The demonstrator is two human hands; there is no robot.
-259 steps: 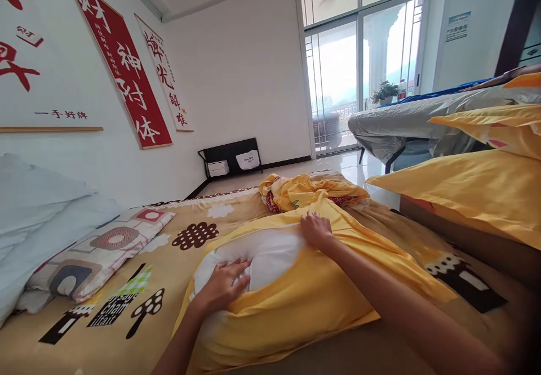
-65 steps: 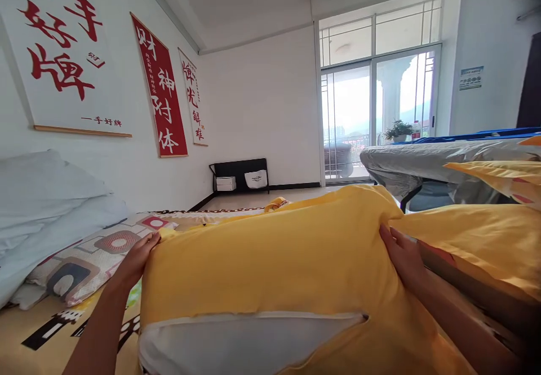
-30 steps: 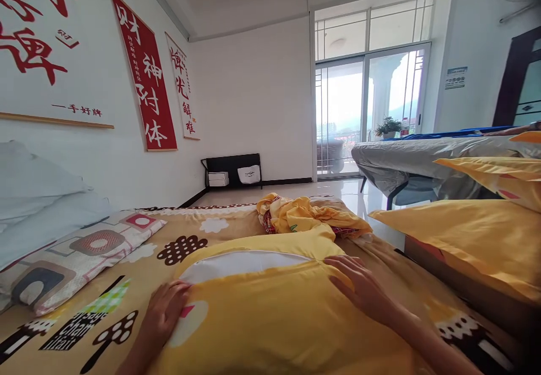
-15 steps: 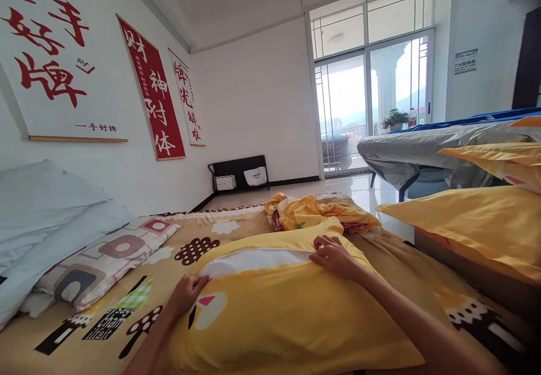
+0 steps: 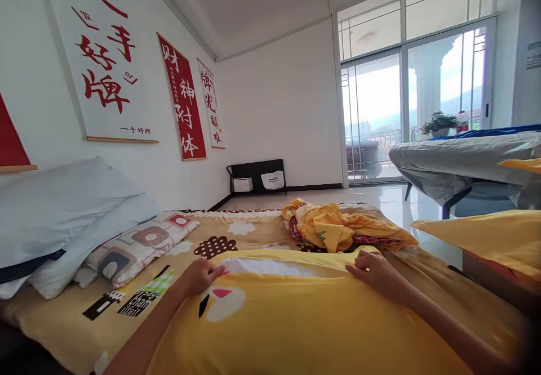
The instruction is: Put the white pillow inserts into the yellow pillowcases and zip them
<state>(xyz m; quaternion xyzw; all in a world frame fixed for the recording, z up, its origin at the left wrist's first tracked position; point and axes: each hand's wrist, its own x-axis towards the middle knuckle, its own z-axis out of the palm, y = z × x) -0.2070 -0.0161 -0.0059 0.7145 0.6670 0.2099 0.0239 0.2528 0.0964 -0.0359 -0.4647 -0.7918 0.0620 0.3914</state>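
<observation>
A yellow pillowcase (image 5: 287,318) with a printed cartoon face lies before me on the bed, filled out by a white pillow (image 5: 266,267) that shows through its long opening. At the left end of this opening, my left hand (image 5: 200,276) pinches the fabric edge. My right hand (image 5: 368,268) has its fingers curled on the edge at the right end. Between the two hands the near edge is drawn fairly straight. The lower part of the pillowcase runs out of view at the bottom.
Crumpled yellow cloth (image 5: 333,223) lies beyond the pillowcase on the patterned bedsheet (image 5: 253,234). To the left are a patterned pillow (image 5: 143,245) and white pillows (image 5: 71,217). More yellow pillows (image 5: 499,234) are at right, near a grey-covered table (image 5: 465,152).
The view has turned left. The pillowcase now sits closer and larger in view, its near edge pulled straighter, with both hands still gripping the ends of the opening.
</observation>
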